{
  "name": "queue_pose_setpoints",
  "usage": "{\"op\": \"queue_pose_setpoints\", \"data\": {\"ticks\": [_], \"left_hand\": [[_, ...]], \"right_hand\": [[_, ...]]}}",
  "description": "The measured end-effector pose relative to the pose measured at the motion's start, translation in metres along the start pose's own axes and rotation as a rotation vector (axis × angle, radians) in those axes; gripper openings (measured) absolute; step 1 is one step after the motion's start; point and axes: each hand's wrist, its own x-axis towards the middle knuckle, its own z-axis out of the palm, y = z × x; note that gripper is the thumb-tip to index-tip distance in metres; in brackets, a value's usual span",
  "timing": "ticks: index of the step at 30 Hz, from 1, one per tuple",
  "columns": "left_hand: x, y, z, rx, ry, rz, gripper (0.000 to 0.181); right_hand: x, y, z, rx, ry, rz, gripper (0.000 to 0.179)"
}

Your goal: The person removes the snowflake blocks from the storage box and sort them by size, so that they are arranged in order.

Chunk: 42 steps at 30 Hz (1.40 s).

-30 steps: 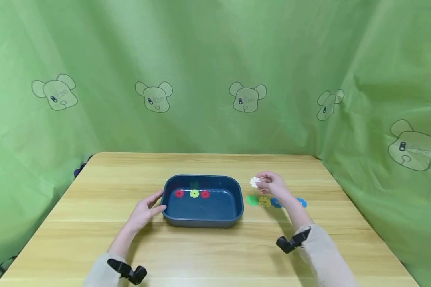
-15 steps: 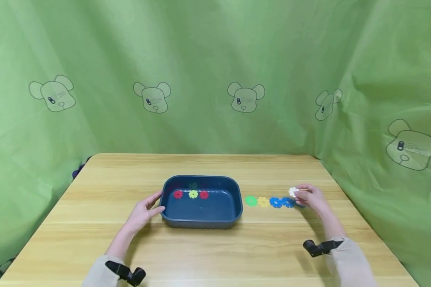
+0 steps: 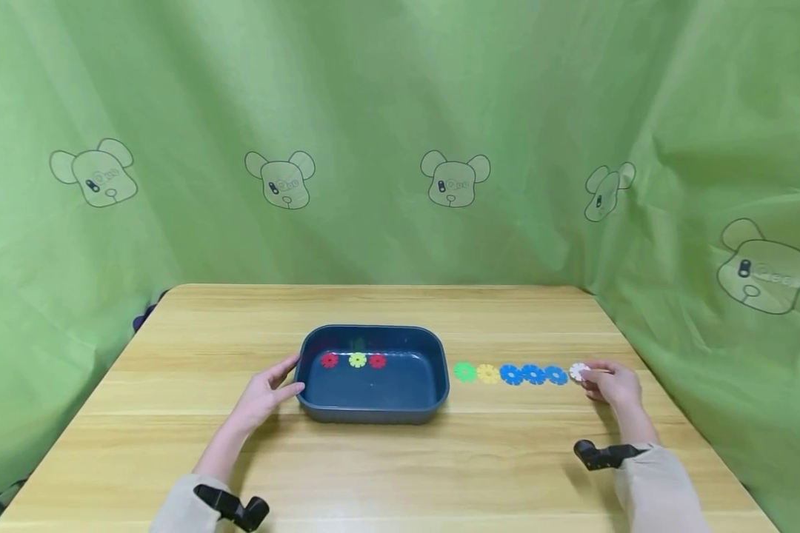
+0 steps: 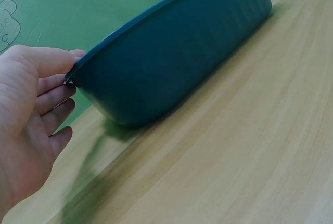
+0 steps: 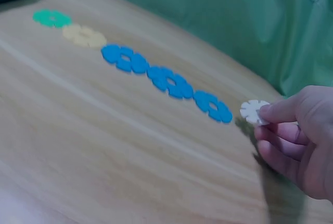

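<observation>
White disc (image 5: 251, 111) farther right, partly hidden

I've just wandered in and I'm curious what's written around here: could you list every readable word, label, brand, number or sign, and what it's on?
No text can be read with certainty.
Green curtain: some of the animal heads printed on it carry short lettering, too small and blurred to read.
Blue tub: no lettering shows.
White disc and the coloured discs: no lettering shows.
</observation>
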Motion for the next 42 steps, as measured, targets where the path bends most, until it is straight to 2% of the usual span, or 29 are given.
{"op": "queue_pose_setpoints", "data": {"ticks": [3, 6, 8, 11, 23, 31, 37, 42], "left_hand": [[-0.001, 0.001, 0.0, -0.012, -0.003, 0.002, 0.054], [-0.002, 0.001, 0.001, -0.013, -0.009, 0.004, 0.055], [-0.002, 0.0, 0.001, -0.013, -0.006, -0.001, 0.055], [-0.001, -0.001, 0.001, -0.014, 0.0, -0.005, 0.055], [0.0, -0.004, 0.0, 0.005, 0.001, -0.002, 0.055], [0.002, -0.003, -0.001, -0.001, 0.0, -0.003, 0.056], [0.001, -0.002, -0.001, -0.003, -0.004, -0.01, 0.056], [0.001, -0.001, -0.001, -0.014, -0.009, 0.004, 0.056]], "right_hand": [[0.0, 0.003, -0.001, -0.179, 0.062, -0.016, 0.034], [-0.001, 0.003, -0.001, -0.365, 0.096, -0.062, 0.035], [-0.001, 0.003, 0.0, -0.449, 0.106, -0.075, 0.035], [0.0, 0.002, 0.002, -0.514, 0.111, -0.082, 0.035], [0.001, 0.006, 0.002, -0.555, 0.087, -0.08, 0.034], [0.002, 0.01, 0.001, -0.451, 0.074, -0.091, 0.036], [-0.002, 0.006, -0.001, -0.356, 0.005, -0.106, 0.04], [-0.008, -0.008, -0.001, -0.394, -0.022, -0.151, 0.042]]}}
